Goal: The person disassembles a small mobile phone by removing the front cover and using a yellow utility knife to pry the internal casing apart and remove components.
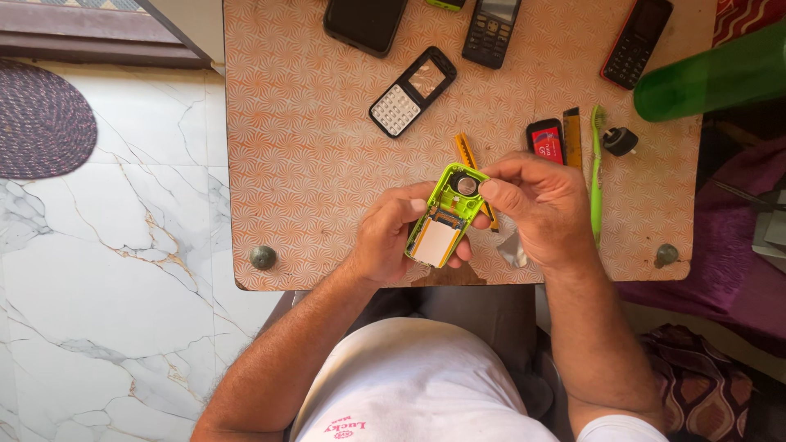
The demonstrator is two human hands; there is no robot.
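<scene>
My left hand grips a lime-green opened phone body from its left side, holding it tilted above the near edge of the small table. The phone's inner side faces up, showing a white display panel and a round metal part near the top. My right hand pinches the phone's upper right corner with thumb and forefinger. An orange-handled tool lies on the table just behind the phone, partly hidden by it.
On the table lie a black phone front cover with a white keypad, a black smartphone, two keypad phones, a red-and-black battery, a green toothbrush and a black knob. A green bottle lies right.
</scene>
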